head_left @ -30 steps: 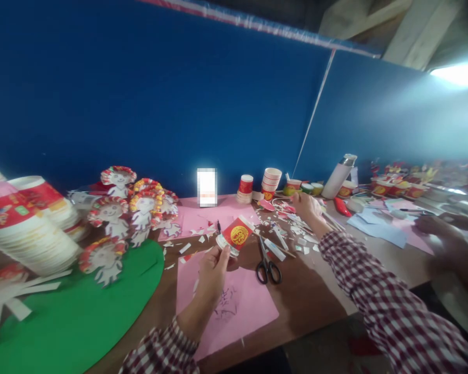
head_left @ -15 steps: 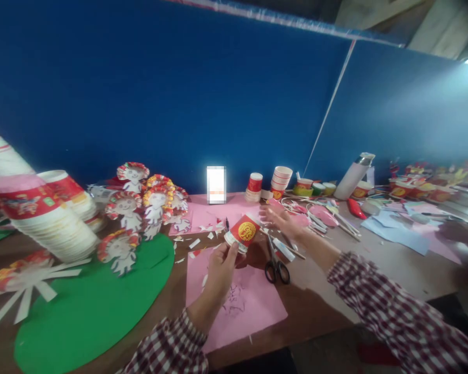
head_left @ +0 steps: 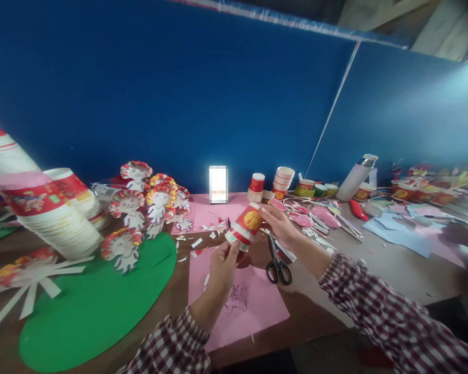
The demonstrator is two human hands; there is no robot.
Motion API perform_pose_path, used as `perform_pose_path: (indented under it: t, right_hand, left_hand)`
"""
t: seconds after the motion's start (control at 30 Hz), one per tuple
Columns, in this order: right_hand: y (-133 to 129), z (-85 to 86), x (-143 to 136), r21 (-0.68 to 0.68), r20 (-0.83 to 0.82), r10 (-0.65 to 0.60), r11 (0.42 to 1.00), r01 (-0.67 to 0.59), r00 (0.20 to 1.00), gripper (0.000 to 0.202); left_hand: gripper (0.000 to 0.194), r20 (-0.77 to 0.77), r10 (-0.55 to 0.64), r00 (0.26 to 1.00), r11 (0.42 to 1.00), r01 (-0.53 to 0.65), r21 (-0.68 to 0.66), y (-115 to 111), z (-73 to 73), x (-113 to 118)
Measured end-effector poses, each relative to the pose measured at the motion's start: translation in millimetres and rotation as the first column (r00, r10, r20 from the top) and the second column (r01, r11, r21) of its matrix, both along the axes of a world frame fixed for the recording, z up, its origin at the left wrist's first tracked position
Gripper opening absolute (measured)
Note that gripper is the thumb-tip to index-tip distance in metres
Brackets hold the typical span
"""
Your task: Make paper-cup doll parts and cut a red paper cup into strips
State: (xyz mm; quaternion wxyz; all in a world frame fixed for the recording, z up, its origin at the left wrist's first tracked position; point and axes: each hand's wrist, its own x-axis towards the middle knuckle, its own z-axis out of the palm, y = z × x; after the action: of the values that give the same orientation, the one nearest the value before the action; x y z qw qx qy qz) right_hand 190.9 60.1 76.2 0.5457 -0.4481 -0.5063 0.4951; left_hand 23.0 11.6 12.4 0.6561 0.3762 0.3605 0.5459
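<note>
My left hand (head_left: 222, 267) is closed round the lower end of a red and white paper cup (head_left: 247, 226) with a yellow emblem, tilted up and to the right. A white band crosses its middle, with more red below; whether this is one cup or two nested, I cannot tell. At the cup's upper right end, the fingers of my right hand (head_left: 278, 228) are closed on its edge. Below the hands lies a pink sheet (head_left: 261, 304) with dark pen marks. Black-handled scissors (head_left: 278, 270) lie just right of the cup.
A green oval sheet (head_left: 97, 311) bears paper figures (head_left: 125, 249) at left, beside tall leaning cup stacks (head_left: 58, 218). Short cup stacks (head_left: 284, 182) stand at the back, near a white bottle (head_left: 353, 179). Paper scraps, sticks and pale blue sheets (head_left: 398, 236) cover the right side.
My right hand has come in from the right, from open beside the cup to gripping its upper end. The cup has turned more upright and shows a white band across its middle.
</note>
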Motion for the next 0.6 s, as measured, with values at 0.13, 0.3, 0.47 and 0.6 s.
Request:
perform_pose_path:
  t: [0.13,0.3,0.47,0.6]
  right_hand:
    - [18,12.0,27,0.011,-0.146,-0.212,0.976,0.216,0.966,0.038]
    - [21,16.3,52,-0.058,-0.095,-0.274,0.961,0.269,0.957,0.045]
    - [4,-5.9,45,-0.019,0.261,-0.045,0.998,0.052,0.964,0.038]
    - [-9,-20.0,32,0.168,0.643,-0.001,0.976,-0.140,0.766,0.043]
  left_hand:
    - [0.033,0.090,0.021,0.996,0.999,-0.018,-0.033,-1,2.5,-2]
    - [0.028,0.263,0.038,0.964,0.993,-0.008,-0.114,2,5.4,-3]
    - [0.020,0.374,0.075,0.925,0.991,-0.029,-0.127,6,12.4,-7]
    - [0.017,0.427,0.071,0.902,0.994,-0.026,-0.110,6,14.1,-9]
